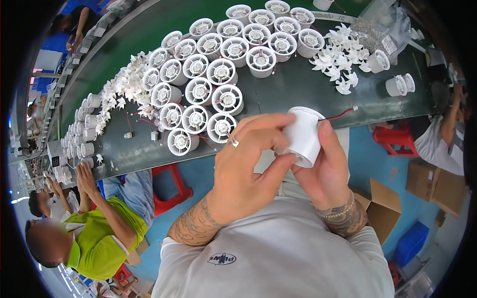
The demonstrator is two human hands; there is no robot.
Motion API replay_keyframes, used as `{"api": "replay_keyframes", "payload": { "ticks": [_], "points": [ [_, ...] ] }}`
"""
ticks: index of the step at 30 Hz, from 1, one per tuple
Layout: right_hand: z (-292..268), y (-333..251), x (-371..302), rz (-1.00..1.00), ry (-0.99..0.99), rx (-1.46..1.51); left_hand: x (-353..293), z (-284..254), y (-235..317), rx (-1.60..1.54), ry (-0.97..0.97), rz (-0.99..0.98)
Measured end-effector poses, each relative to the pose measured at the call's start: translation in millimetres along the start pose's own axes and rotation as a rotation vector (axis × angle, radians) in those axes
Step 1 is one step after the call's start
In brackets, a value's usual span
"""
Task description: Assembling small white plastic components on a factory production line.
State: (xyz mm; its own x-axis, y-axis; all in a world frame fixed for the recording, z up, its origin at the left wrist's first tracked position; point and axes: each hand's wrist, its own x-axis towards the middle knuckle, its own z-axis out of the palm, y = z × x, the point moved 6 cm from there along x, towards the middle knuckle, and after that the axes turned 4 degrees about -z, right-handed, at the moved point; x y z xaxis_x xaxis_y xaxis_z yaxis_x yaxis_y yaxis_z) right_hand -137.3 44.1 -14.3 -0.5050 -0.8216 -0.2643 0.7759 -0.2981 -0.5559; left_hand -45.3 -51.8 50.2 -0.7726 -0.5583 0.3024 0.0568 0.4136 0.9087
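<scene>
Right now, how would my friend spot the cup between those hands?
Find the long dark table. At its near edge, the wearer's left hand and right hand surround a white cup. Unlike the cups standing on the table, it's held up, a red wire sticking out rightward.

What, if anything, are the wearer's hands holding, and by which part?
A white cup: the right hand holds it along its right side. The left hand is at its left side and lower end; whether it grips is unclear.
</scene>
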Motion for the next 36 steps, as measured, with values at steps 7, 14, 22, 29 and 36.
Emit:
{"api": "replay_keyframes", "payload": {
  "ticks": [7,14,22,29,36],
  "points": [
    [-6,7,-6,-0.001,0.073,0.047,6,2,0,0.117,-0.186,-0.050],
    [-12,2,10,0.082,0.034,0.002,17,10,-17,0.132,-0.213,-0.140],
    [-42,4,-6,0.231,-0.003,-0.003,14,24,-20,0.170,-0.351,-0.075],
    [-86,-106,-13,-0.889,0.269,-1.422,16,60,-17,0.207,-0.362,0.012],
    [-155,-207,12,-1.208,0.607,-2.032,8,32,-24,0.173,-0.261,-0.071]
  ]
}}
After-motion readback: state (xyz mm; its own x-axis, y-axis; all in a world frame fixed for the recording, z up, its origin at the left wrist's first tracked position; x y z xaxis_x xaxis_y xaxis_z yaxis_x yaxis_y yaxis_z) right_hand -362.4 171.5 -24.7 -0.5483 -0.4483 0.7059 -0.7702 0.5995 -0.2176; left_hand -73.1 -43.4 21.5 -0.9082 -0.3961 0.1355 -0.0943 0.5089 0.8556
